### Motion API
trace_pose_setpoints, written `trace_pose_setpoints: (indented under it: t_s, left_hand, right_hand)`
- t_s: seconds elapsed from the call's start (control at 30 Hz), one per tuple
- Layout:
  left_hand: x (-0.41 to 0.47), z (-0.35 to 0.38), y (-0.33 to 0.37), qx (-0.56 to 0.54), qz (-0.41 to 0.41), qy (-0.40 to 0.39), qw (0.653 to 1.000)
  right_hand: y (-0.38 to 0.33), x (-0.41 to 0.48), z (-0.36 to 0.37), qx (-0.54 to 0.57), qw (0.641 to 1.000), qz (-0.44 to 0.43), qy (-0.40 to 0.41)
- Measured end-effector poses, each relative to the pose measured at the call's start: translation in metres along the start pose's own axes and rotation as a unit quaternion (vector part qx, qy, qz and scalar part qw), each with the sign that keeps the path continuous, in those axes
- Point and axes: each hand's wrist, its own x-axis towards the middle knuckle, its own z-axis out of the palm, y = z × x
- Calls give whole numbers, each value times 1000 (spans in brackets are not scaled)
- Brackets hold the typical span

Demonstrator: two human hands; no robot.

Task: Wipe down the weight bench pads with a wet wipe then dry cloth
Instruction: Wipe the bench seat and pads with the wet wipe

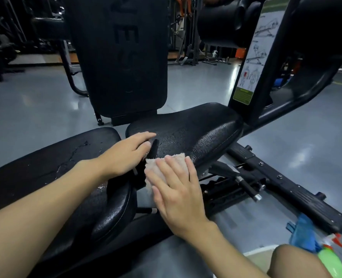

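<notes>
Right hand (178, 189), fingers flat, presses the fuzzy pink cloth (156, 167) on the seat pad (196, 133), 7 o'clock edge. Left hand (126, 153), fingers straight, braces the pad at 9 o'clock. Droplets visible, so probably the drying step. Next: sweep toward 1 o'clock.

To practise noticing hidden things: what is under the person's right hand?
A pale cloth, pressed onto the seat pad by the right hand. The cloth's middle and the pad beneath are covered.

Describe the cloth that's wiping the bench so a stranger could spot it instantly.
Find the black seat pad in the middle. At its near edge, the right hand presses flat on a fluffy pale pink cloth. The other cloth, lower right, is blue.
</notes>
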Motion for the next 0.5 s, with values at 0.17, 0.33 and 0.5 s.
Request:
trace_pose_setpoints:
  t_s: [0.17,0.33,0.5]
  left_hand:
    - [1,6,-4,50,10,-22,998]
    - [2,14,1,63,6,-17,998]
    - [7,15,10,102,-3,8,995]
  right_hand:
    - [22,9,4,84,983,140,86]
    - [51,30,12,164,912,342,158]
    - [-16,16,19,139,940,268,161]
